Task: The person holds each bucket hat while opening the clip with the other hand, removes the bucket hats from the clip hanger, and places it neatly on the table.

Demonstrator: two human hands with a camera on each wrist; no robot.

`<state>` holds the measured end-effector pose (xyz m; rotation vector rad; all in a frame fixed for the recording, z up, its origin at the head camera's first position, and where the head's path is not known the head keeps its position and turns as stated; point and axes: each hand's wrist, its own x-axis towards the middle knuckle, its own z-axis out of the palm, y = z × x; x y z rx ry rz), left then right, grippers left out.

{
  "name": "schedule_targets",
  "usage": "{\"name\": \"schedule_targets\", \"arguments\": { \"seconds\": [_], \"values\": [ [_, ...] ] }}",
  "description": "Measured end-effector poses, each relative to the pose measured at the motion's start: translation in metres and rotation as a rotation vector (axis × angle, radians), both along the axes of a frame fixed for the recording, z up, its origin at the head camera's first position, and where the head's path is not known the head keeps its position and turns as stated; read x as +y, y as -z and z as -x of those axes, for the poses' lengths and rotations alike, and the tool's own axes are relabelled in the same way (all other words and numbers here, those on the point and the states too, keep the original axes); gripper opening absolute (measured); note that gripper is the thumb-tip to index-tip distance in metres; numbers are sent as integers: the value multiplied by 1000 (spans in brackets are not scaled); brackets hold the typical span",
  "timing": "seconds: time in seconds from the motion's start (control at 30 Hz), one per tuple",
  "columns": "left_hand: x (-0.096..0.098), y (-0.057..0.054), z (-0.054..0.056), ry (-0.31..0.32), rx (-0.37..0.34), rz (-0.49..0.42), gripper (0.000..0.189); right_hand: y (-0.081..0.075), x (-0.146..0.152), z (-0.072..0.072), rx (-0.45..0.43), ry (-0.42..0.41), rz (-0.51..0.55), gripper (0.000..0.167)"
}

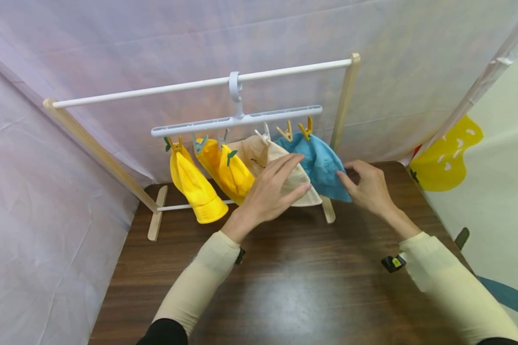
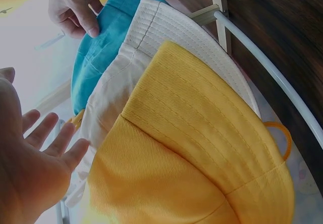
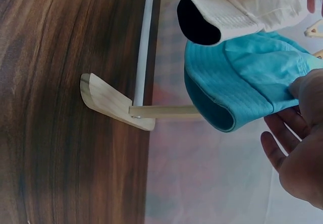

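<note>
A blue bucket hat (image 1: 321, 165) hangs at the right end of a white clip hanger (image 1: 280, 115), under an orange clip (image 1: 306, 128). My right hand (image 1: 369, 187) pinches its right side between thumb and fingers. Beside it hangs a cream bucket hat (image 3: 237, 9), held by a white clip (image 1: 264, 134). Over the cream hat in the head view is my left hand (image 1: 269, 194), its fingers extended and holding nothing. In the left wrist view, a yellow hat (image 2: 192, 148) is nearest, with the cream and blue ones behind it.
The hanger hooks over the white rail (image 1: 155, 89) of a wood-legged rack standing on a dark wooden table (image 1: 285, 287). Another yellow hat (image 1: 196, 187) hangs at the left end. A pale wooden clip (image 1: 286, 131) is beside the orange one. Whitish cloth (image 1: 155, 43) covers the back.
</note>
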<state>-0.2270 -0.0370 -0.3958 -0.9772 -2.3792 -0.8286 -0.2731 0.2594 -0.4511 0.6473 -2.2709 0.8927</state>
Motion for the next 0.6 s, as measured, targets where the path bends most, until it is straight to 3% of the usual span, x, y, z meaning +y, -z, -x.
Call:
{"name": "schedule_targets", "arguments": {
  "seconds": [0.37, 0.6],
  "values": [
    [3, -4, 2, 17, -36, -43, 66, 0, -2, -9, -11, -8, 15, 10],
    [7, -6, 5, -8, -64, -71, 65, 1, -4, -13, -9, -27, 19, 9]
  ]
}}
